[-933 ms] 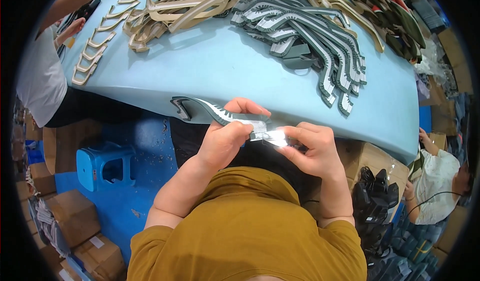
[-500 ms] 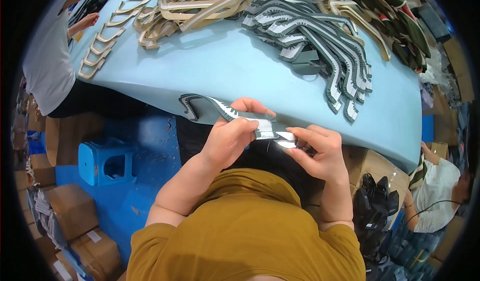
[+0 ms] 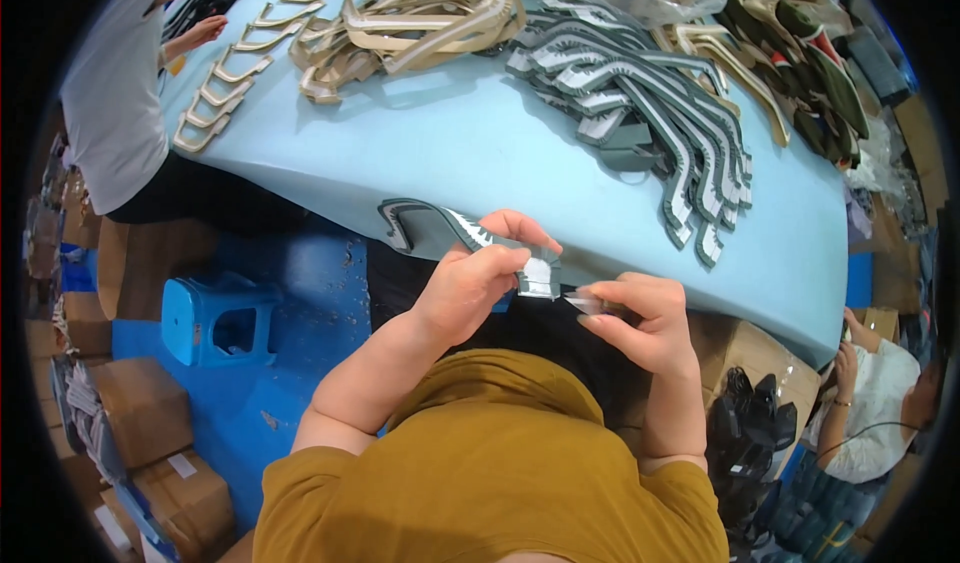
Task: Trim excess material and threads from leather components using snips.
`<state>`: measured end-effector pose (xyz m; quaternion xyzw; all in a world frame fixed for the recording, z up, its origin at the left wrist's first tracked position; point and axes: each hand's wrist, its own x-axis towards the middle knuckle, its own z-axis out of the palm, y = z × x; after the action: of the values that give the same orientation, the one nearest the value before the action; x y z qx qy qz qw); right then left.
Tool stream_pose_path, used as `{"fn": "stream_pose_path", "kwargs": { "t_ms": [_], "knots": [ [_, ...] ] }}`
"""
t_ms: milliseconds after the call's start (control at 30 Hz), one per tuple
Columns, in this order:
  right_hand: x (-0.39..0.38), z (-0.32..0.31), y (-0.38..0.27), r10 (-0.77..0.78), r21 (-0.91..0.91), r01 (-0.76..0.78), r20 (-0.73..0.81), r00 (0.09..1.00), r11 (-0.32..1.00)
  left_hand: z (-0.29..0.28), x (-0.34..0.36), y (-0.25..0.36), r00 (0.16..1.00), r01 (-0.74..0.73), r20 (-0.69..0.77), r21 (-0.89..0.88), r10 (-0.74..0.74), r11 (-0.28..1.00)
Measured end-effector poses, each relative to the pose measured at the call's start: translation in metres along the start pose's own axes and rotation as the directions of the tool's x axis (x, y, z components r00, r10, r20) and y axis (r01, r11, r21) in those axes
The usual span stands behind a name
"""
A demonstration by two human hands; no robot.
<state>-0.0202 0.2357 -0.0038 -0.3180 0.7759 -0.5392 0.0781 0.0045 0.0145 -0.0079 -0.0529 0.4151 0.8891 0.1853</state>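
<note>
My left hand [image 3: 470, 285] is closed on a curved grey-green strip [image 3: 437, 225] with a white, notched band along it. One end of this strip curls away to the far left; its other, white-faced end [image 3: 538, 276] sticks out past my thumb. Between the thumb and fingers of my right hand [image 3: 645, 321] is a pair of small thread snips [image 3: 582, 304]. Their pointed tips lie just right of the strip's end, a small gap apart from it. The handles are mostly hidden in my palm.
A light-blue table [image 3: 400, 153] spans the front. On it lie a heap of similar grey-green strips [image 3: 640, 93], beige strips [image 3: 420, 28] and dark-green pieces [image 3: 800, 63]. A blue stool [image 3: 220, 320] and cartons [image 3: 140, 413] stand left. Co-workers [image 3: 115, 103] are at both sides.
The snips have come away from the strip's end, which they touched or overlapped before. My left hand has turned the white-faced end a little. The whole view has shifted slightly.
</note>
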Motion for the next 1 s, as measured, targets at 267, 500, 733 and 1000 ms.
{"fn": "stream_pose_path", "kwargs": {
  "t_ms": [267, 500, 733, 1000],
  "knots": [
    [0.014, -0.003, 0.047, 0.078, 0.255, -0.027, -0.195, 0.978, 0.967, 0.022, 0.002, 0.138, 0.994, -0.096, 0.100, 0.681, 0.038, 0.726],
    [0.023, -0.009, 0.062, 0.075, 0.137, -0.052, -0.173, 0.982, 0.989, 0.045, 0.132, 0.297, 0.992, 0.088, -0.060, 0.960, 0.113, -0.266],
    [0.019, -0.019, 0.066, 0.032, 0.217, 0.001, -0.149, 0.988, 0.976, -0.031, 0.309, 0.360, 0.941, 0.332, -0.329, 0.851, 0.081, -0.406],
    [0.026, -0.024, 0.074, 0.072, 0.400, -0.016, -0.124, 0.990, 0.916, -0.109, 0.404, 0.316, 0.930, 0.358, -0.208, 0.708, 0.304, -0.608]
  ]
}}
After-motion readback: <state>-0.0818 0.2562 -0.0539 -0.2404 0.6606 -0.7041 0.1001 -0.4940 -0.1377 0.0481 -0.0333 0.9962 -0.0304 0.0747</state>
